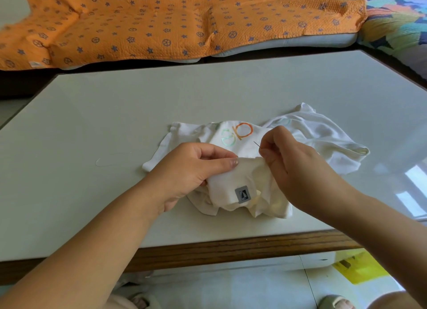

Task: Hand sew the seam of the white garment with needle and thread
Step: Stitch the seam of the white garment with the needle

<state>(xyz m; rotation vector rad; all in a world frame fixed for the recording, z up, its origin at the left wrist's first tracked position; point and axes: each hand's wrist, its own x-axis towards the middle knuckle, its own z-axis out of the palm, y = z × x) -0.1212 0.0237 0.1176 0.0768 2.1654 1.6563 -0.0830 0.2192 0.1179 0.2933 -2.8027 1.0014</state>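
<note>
**A:** Where is the white garment (242,181)?

**B:** On the pale table (104,114), towards the near edge and a little right of the middle, crumpled in a heap rather than spread flat

**A:** What does it look like?

**B:** Soft white cloth, creased all over. The far part carries printed letters, an orange letter (245,130) and a green letter (227,139) beside it, upside down from this side. The near part is folded towards the person and looks slightly creamier. A small grey label (242,195) with a dark tree shape sits near its lower edge. One loose part trails to the right, another to the left

**A:** And the hands?

**B:** Both are on it, close together but apart. The left hand (184,170) pinches the upper edge of the near fold between thumb and curled fingers. The right hand (293,167) has its fingertips closed on a thin dark needle (257,144), whose tip points up and left over the cloth just past that same edge

**A:** Any thread at the needle?

**B:** Too fine to tell. A faint pale loop (108,162) lies on the table, well left of the garment

**A:** What else is around?

**B:** An orange blanket (161,19) with blue stars and wheels lies beyond the table, and a yellow object (360,269) is on the floor at lower right
</note>
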